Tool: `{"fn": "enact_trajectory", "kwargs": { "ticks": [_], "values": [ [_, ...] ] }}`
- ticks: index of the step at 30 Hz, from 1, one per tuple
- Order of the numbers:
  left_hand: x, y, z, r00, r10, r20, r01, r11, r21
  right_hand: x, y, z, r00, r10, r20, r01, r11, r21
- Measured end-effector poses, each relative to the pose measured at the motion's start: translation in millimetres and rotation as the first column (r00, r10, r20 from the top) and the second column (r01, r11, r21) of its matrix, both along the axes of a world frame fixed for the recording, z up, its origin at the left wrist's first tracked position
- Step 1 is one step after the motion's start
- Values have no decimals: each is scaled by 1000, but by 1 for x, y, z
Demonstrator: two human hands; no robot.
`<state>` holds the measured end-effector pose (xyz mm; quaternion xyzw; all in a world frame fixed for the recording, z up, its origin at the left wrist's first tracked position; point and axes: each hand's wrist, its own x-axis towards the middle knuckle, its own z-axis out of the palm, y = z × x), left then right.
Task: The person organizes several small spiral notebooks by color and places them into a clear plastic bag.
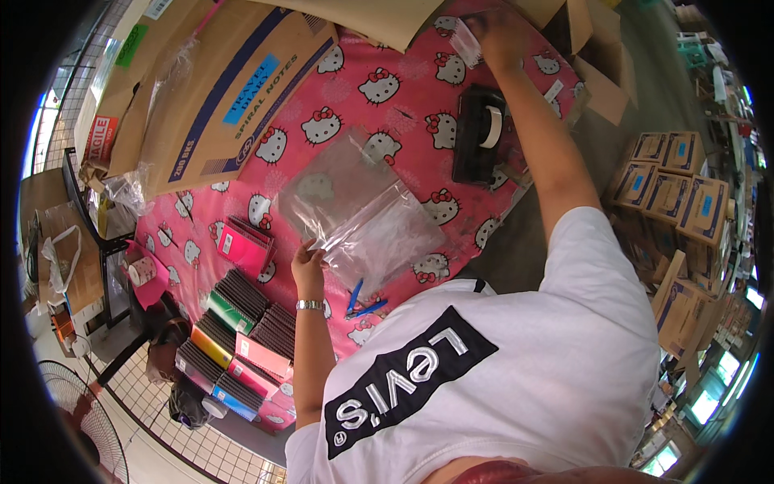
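Clear plastic flat bag [391,230] toward near edge of pink-covered bench [348,95]: likely light, slippery; best held where left hand's [307,268] fingers pinch its edge; right hand [498,44] blurred, fingers' grip can't tell.

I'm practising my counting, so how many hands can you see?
2: the left hand at the clear plastic bag, the right hand over the far part of the pink cloth.

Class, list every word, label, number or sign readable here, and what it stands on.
Wording is left uncopied; legible lettering stands on:
Large cardboard box: blue label, dark print.
White shirt: black patch, white letters.
Red sticker, left: bold word.
Too small: notebook labels, print on stacked boxes.
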<state>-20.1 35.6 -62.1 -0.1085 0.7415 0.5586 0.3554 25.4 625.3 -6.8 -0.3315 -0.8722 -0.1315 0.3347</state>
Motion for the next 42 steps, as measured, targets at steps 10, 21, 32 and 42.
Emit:
{"fn": "enact_trajectory", "kwargs": {
  "ticks": [10,21,32,42],
  "values": [
    [12,-13,-25,920,-194,-340,59,927,-370,-25,-163,32,882,440,171,-383,878,-285],
    [150,-63,13,648,-682,-338,155,553,-819,92,-383,-69,408,823,395,-509,564,-650],
    [130,-81,18,734,-322,-598,130,931,-342,90,-368,-79,400,814,421,-607,580,-544],
    [88,-93,124,308,-407,-860,-91,887,-452,12,-396,-36,410,903,125,-519,344,-782]
  ]
}}
